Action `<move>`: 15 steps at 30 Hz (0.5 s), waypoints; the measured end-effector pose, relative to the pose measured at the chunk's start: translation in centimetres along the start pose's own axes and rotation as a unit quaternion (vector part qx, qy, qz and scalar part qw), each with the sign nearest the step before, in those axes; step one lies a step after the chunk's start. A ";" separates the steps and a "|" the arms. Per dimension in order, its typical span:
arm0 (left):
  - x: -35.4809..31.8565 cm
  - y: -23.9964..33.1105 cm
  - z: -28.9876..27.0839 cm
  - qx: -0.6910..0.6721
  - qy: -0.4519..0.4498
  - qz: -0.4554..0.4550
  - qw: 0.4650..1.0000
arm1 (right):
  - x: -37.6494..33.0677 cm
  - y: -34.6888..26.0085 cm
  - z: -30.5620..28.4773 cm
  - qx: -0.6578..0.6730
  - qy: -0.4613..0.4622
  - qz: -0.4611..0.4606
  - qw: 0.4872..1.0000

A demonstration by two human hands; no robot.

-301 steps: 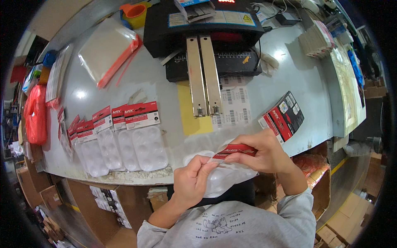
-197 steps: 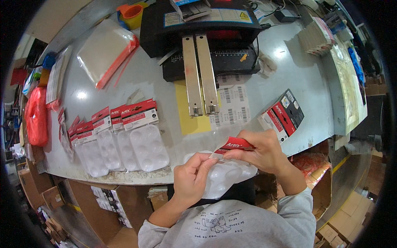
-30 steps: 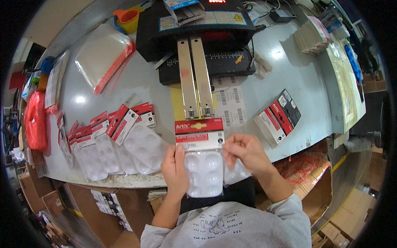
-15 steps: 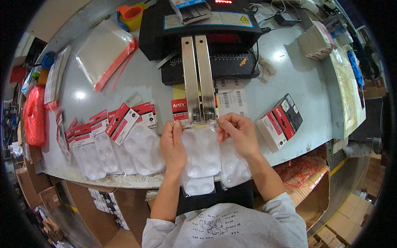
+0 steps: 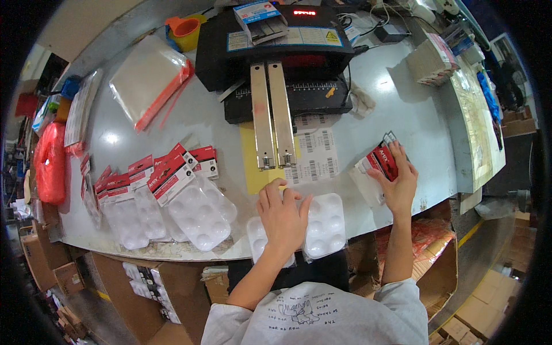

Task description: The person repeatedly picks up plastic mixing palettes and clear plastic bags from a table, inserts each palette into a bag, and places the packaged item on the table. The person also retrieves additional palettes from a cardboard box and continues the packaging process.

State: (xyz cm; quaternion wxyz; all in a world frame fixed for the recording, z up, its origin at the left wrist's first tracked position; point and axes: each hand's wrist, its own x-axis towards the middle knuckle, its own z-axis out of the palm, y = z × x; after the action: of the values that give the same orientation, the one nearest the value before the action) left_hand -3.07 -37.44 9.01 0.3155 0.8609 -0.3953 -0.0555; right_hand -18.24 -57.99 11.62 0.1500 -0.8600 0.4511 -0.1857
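Observation:
My left hand has its fingers spread above white plastic paint palettes. One palette shows to its right, and part of another shows at its left; whether the hand touches them is hard to see. On the right of the bench, my right hand grips a stack of red and black header cards, with its fingers over the top and thumb on the near side. Two long metal stapler arms stick out toward me from a black machine. Nothing is between the arms' tips and the sheets below.
Bagged palettes with red header cards lie in an overlapping pile on the left. Behind them are clear plastic bags. A yellow sheet and a barcode sheet lie under the arms. A staple box sits on the machine.
The carded palette held at the stapler arms has left my hands; the left pile now has another on top. My right hand has moved right to the card stack, my left over the loose palettes.

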 end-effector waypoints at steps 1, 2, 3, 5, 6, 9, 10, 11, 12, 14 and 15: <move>0.0 0.4 0.7 -0.009 0.002 0.003 1.000 | 0.1 -0.7 -0.5 0.012 0.002 0.002 1.000; 0.3 0.5 0.7 -0.021 0.005 0.010 1.000 | 0.2 -1.5 -1.2 0.023 -0.025 0.027 0.999; 0.4 0.5 0.1 -0.165 -0.029 -0.055 0.984 | 0.2 -2.5 -2.2 0.034 -0.054 0.056 0.996; 0.7 0.5 -1.9 -0.439 -0.091 -0.162 0.879 | 0.4 -4.5 -4.2 0.246 -0.123 0.084 0.958; 0.8 0.6 -2.9 -0.496 -0.106 -0.193 0.840 | 0.5 -5.7 -5.0 0.285 -0.154 0.046 0.945; 0.3 0.9 -5.9 -0.588 -0.154 -0.241 0.756 | 0.8 -9.1 -5.4 0.341 -0.243 -0.124 0.900; 0.1 0.9 -6.4 -0.573 -0.166 -0.240 0.766 | 1.0 -10.1 -4.8 0.340 -0.305 -0.100 0.884; 0.0 0.9 -6.9 -0.558 -0.175 -0.238 0.775 | 1.2 -11.0 -3.9 0.314 -0.321 -0.105 0.887; -0.2 0.8 -7.2 -0.543 -0.183 -0.237 0.784 | 1.3 -11.7 -3.2 0.289 -0.347 -0.113 0.885; -0.5 0.6 -7.7 -0.509 -0.157 -0.223 0.816 | 1.4 -12.5 -2.5 0.275 -0.367 -0.119 0.880; -0.6 0.5 -7.8 -0.483 -0.148 -0.214 0.836 | 1.3 -12.8 -2.1 0.267 -0.380 -0.120 0.877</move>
State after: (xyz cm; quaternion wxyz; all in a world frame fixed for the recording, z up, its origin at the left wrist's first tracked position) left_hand -1.06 -33.38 15.41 0.6090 0.6439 -0.1667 -0.4321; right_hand -9.31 -52.22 19.18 0.5105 -0.8392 0.1859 0.0256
